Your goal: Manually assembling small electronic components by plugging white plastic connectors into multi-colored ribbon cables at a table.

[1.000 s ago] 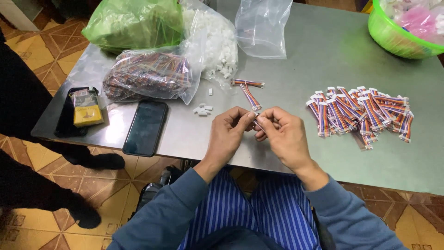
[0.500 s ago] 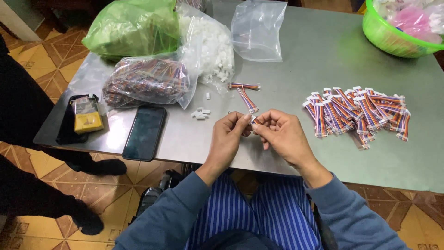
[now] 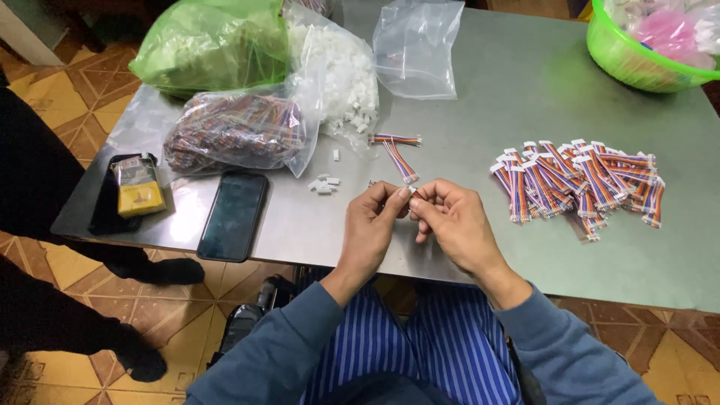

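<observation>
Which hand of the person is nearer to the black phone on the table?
Left. The left hand is just right of the phone, with bare table between them. The right hand is farther right, beyond the left hand.

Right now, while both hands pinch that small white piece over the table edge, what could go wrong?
1. The small white connector sits between the fingertips of the left hand and right hand, near the table edge; if it slips, it may drop to the floor.
2. The loose white pieces lie unboxed and could be brushed off by a sleeve.
3. The phone overhangs the edge slightly; a knock might tip it off.
</observation>
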